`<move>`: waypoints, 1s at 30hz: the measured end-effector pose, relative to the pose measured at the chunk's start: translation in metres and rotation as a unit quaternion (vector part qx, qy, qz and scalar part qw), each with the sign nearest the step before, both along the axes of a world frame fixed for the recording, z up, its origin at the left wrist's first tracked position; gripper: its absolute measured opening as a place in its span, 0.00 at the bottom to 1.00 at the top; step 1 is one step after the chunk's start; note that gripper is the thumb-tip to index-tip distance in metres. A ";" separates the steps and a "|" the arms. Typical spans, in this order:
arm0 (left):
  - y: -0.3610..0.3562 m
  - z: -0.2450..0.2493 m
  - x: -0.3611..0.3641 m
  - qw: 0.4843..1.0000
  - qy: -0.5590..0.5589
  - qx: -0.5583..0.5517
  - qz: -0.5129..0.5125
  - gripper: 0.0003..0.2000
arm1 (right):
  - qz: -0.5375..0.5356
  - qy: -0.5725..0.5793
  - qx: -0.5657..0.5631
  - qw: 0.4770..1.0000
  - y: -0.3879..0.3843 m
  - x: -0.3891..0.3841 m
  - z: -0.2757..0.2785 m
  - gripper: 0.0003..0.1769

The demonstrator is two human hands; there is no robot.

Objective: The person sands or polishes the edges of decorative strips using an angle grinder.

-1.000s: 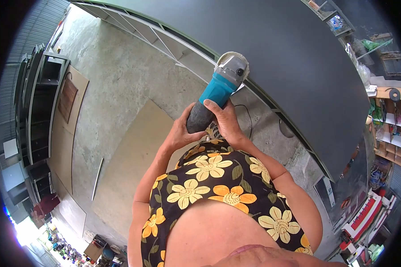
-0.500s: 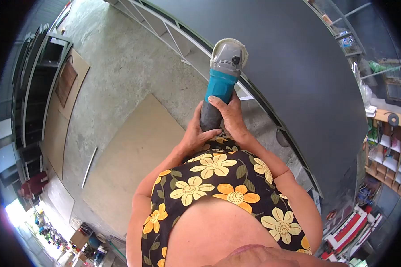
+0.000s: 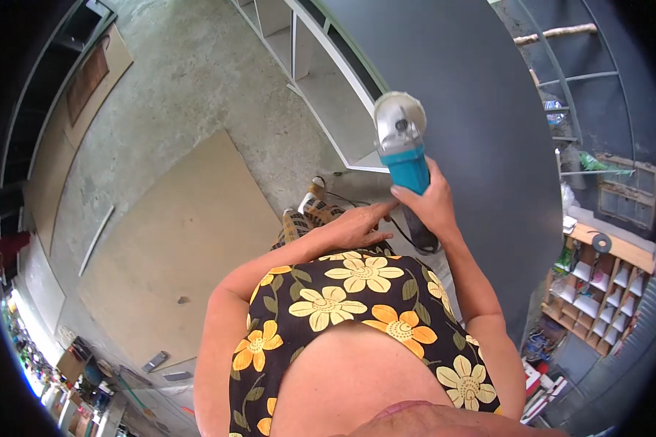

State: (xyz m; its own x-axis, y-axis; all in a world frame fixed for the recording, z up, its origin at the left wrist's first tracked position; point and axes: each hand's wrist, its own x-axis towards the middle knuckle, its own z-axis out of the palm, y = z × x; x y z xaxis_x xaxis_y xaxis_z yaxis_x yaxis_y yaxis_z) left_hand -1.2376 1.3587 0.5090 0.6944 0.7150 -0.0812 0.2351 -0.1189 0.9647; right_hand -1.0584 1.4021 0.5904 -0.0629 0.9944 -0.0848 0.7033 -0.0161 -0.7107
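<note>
A teal and grey angle grinder [image 3: 407, 164] with a pale round pad at its head is held over the near edge of a large dark grey panel [image 3: 466, 109]. My right hand [image 3: 431, 202] is wrapped round the tool's body. My left hand [image 3: 361, 224] is beside the tool's rear handle, off the teal body, with its fingers apart and nothing seen in them. A black cord [image 3: 404, 231] hangs near the handle.
White-framed shelving [image 3: 321, 87] runs along the panel's left side. A flat brown board [image 3: 182, 247] lies on the concrete floor [image 3: 189, 73]. At the right stands a wooden pigeonhole shelf [image 3: 598, 291]. My feet [image 3: 310, 198] show below my left hand.
The grinder has moved right and slightly down with my right hand. My left hand has come off the tool's rear part. The view has shifted, showing my feet and the cord.
</note>
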 end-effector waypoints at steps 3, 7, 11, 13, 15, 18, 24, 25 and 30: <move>-0.005 -0.009 -0.011 0.998 -0.042 0.027 0.032 0.29 | 0.026 -0.101 -0.078 0.991 -0.013 0.014 0.013 0.46; -0.006 -0.017 -0.021 0.993 -0.063 -0.008 0.097 0.28 | 0.077 -0.177 -0.074 0.978 -0.005 0.003 0.016 0.45; -0.003 -0.022 -0.032 0.988 -0.056 0.031 0.140 0.27 | 0.084 -0.208 -0.017 0.974 0.042 -0.038 0.006 0.45; -0.003 -0.028 -0.035 0.986 -0.056 -0.001 0.158 0.26 | 0.086 -0.221 0.026 0.971 0.063 -0.050 0.001 0.45; -0.005 -0.034 -0.040 0.980 -0.071 -0.021 0.184 0.26 | 0.079 -0.228 0.030 0.970 0.070 -0.054 -0.001 0.45; -0.004 -0.039 -0.050 0.975 -0.076 -0.066 0.198 0.26 | 0.077 -0.242 0.021 0.967 0.061 -0.053 -0.002 0.44; 0.011 -0.053 -0.059 0.971 -0.096 -0.041 0.214 0.26 | 0.083 -0.231 -0.022 0.969 0.038 -0.048 -0.009 0.44; 0.014 -0.051 -0.060 0.970 -0.102 -0.046 0.217 0.26 | 0.084 -0.230 -0.020 0.969 0.041 -0.048 -0.013 0.44; 0.021 -0.054 -0.068 0.960 -0.114 -0.025 0.254 0.26 | 0.090 -0.229 0.022 0.969 0.086 -0.073 -0.020 0.42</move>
State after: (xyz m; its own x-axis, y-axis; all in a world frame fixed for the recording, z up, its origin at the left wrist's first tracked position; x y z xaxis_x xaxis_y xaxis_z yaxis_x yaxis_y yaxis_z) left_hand -1.3055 1.3797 0.4553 0.2609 0.9653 -0.0113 0.0328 0.0029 0.9995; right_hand -1.1310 1.4883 0.5707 -0.2007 0.9743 -0.1027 0.9341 0.1587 -0.3199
